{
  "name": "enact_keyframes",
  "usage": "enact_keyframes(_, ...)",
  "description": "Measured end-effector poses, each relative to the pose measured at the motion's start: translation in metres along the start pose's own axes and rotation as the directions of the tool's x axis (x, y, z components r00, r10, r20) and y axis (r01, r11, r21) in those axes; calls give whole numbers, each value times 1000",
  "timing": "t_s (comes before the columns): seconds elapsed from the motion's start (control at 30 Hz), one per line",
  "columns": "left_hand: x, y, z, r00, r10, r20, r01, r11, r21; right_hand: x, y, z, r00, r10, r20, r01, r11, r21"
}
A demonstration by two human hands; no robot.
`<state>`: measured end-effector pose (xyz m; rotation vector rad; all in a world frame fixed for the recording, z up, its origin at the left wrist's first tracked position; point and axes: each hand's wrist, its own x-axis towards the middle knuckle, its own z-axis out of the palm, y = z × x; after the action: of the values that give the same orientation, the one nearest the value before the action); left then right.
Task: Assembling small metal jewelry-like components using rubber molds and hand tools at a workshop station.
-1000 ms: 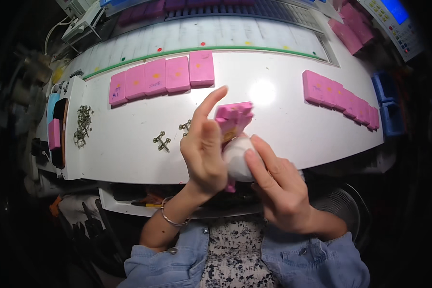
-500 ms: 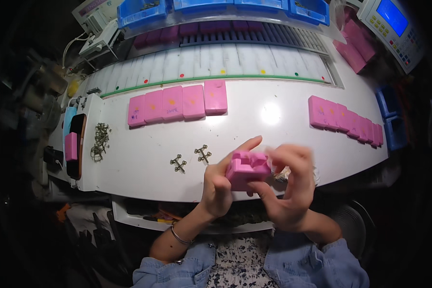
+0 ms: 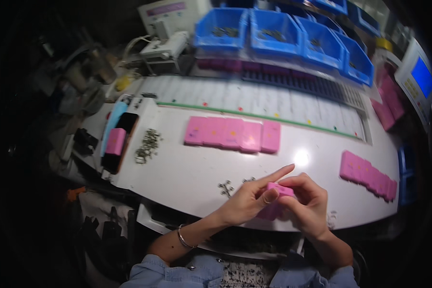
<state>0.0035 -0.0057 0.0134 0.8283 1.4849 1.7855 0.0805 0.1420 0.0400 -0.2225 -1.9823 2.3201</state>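
Note:
Near the front edge of the white table, both my hands are closed around a pink rubber-like mould block. My left hand grips its left side, thumb bent over it and index finger stretched out past it. On the other side, my right hand pinches the block's top between thumb and fingers. Part of the block is hidden by my fingers. Just beyond my left hand lie small branched metal pieces, one partly covered by the hand.
A row of pink blocks lies mid-table, another row at right. Small metal pieces form a pile at left, near a phone with a pink block on it. Blue bins stand at the back, a screened device at far right.
The view has swung, so the table appears lower and further right, with more of the bins showing. My right hand has closed over the top of the block, which earlier showed its notched end.

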Motion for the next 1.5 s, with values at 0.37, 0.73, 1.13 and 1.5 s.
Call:
enact_keyframes(0.37,48,51,-187,815,-241,-526,225,970,-96,112,20,-26,929,-263,260,363,518,-774)
enact_keyframes(0.73,93,32,-363,447,564,-695,706,254,661,118,26,-35,943,-127,308,332,439,-835)
enact_keyframes(1.13,57,37,-51,930,-366,6,360,918,165,54,-20,-9,811,-482,333,554,447,-703)
enact_keyframes(1.5,6,-2,47,951,-264,-160,177,890,-420,-12,8,0,676,-715,178,476,240,-846)
